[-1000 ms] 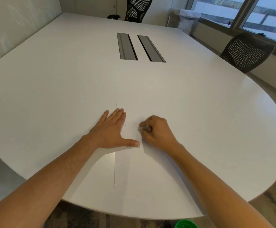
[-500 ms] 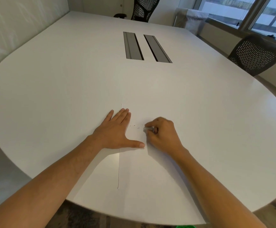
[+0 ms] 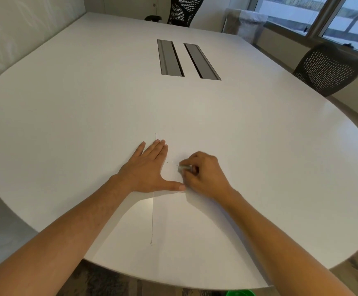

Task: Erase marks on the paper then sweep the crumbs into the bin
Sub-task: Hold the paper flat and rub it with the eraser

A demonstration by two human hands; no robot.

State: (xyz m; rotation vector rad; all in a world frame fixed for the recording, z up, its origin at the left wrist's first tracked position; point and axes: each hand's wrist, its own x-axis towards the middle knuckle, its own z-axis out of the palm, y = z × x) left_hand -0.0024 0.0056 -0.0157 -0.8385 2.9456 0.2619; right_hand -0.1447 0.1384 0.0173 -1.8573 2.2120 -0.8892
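**Eraser pressed to the paper**

The left hand (image 3: 147, 170) lies flat, fingers spread, on the white paper (image 3: 173, 218) on the counter (image 3: 88, 116). A few dark crumbs (image 3: 169, 162) sit between the hands. The right hand (image 3: 203, 175) has its grip clamped on the eraser (image 3: 184, 167), which touches the paper.

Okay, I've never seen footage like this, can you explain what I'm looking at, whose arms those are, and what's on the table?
This is a single view from a camera worn on a person's head, looking down at their own bare arms. On the white table lies a white sheet of paper. The left hand presses flat on it. The right hand pinches a small eraser against the paper, beside a few dark specks, either marks or crumbs. A green rim shows below the table's edge, possibly the bin.
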